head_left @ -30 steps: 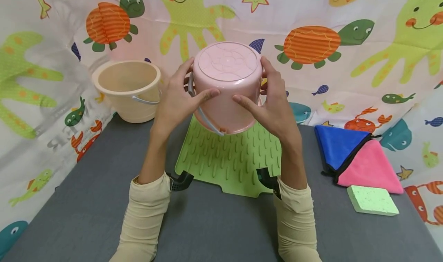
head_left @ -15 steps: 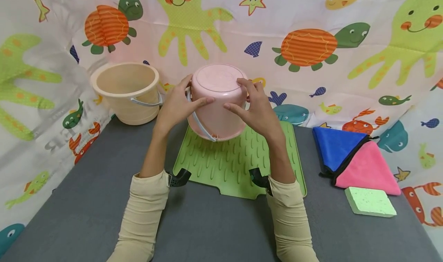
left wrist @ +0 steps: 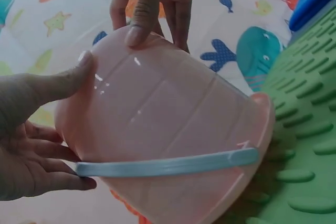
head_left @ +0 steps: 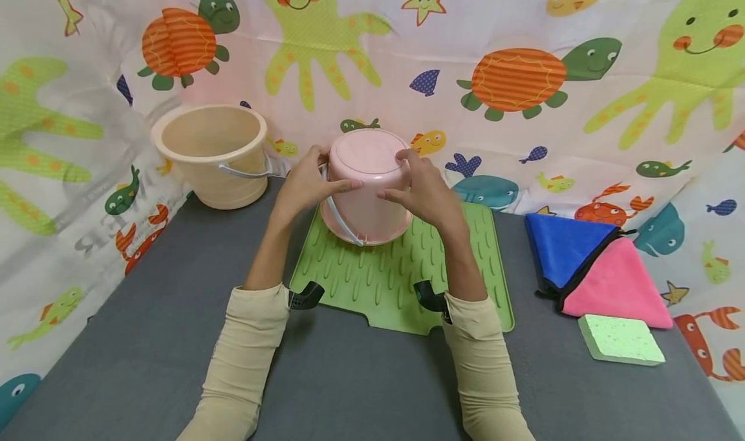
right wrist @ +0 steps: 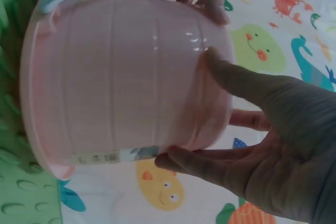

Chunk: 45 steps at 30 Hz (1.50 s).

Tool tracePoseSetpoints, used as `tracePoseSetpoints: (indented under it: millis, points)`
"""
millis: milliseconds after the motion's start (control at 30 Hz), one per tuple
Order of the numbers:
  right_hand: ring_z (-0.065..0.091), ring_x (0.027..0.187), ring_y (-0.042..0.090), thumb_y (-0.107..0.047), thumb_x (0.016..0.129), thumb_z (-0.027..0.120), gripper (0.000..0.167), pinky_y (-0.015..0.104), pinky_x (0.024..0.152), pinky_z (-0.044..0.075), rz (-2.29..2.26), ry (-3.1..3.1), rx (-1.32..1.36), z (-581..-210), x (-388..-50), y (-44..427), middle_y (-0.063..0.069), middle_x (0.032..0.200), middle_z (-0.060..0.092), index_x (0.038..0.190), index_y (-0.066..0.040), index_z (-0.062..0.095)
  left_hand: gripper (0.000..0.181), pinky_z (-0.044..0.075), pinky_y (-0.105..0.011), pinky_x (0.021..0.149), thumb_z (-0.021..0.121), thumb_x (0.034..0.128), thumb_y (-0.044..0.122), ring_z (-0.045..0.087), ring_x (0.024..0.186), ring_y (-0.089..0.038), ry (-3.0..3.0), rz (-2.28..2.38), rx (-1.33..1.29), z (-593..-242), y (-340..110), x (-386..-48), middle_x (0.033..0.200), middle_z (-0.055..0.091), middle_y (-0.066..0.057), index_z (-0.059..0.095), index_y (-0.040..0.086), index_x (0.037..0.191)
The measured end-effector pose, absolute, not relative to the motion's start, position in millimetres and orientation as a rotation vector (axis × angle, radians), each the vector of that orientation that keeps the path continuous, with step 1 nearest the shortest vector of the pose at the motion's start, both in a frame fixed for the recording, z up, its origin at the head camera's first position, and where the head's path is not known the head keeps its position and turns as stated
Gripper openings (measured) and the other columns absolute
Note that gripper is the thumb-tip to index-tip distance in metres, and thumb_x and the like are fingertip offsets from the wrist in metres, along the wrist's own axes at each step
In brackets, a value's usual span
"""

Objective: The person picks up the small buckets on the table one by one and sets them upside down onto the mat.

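A pink bucket (head_left: 370, 203) is upside down over the green ridged mat (head_left: 401, 286), its base facing up and its rim low at the mat; I cannot tell whether the whole rim touches. My left hand (head_left: 305, 183) grips the bucket's left side near the base, thumb on the front wall. On the opposite side my right hand (head_left: 429, 190) holds it the same way, thumb on the wall. The light grey handle (left wrist: 168, 164) hangs down the left side, against the left hand's fingers in the left wrist view. A printed label (right wrist: 118, 156) shows on the wall.
At the back left stands a beige bucket (head_left: 216, 176), upright with its handle down. A folded blue and pink cloth (head_left: 593, 266) lies at the right, with a pale green sponge (head_left: 621, 340) in front. A printed curtain (head_left: 372, 59) hangs behind the grey table (head_left: 361, 389).
Both hands have lowered the upside-down pink bucket towards the mat and shifted it slightly left at first. The right hand's hold has moved nearer the base's edge.
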State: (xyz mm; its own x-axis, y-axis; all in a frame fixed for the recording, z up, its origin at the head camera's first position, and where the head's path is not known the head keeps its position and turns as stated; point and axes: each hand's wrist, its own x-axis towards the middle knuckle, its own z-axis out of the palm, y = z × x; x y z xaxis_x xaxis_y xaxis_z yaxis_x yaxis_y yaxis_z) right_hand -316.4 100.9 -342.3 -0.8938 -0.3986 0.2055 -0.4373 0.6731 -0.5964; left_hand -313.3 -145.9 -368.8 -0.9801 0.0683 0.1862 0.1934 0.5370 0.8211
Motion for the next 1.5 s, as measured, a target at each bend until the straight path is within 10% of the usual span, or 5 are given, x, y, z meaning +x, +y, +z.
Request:
tracePoseSetpoints:
  millis: [867,1500]
  points:
    - [0.065,0.105,0.032,-0.026,0.098,0.076,0.074,0.045,0.092,0.056,0.831,-2.984,0.88,-345.0,-319.7,96.7,0.028,0.124,0.066,0.15,0.01,0.039,0.086,0.037,-0.053,0.125,0.084,0.0893,0.034,0.039,0.155,-0.035,-2.782,-1.499,-0.26,-371.1,-155.6,-316.0,0.163,0.043,-0.018,0.036,0.004,0.154]
    - [0.063,0.131,0.039,-0.028,0.103,0.069,0.055,0.049,0.104,0.056,0.806,-2.983,0.937,-344.2,-322.0,101.0,0.027,0.16,0.046,0.137,0.011,0.051,0.092,0.031,-0.058,0.127,0.08,0.0923,0.04,0.031,0.158,-0.041,-2.874,-1.41,-0.297,-370.1,-158.2,-316.2,0.169,0.034,-0.021,0.028,0.005,0.16]
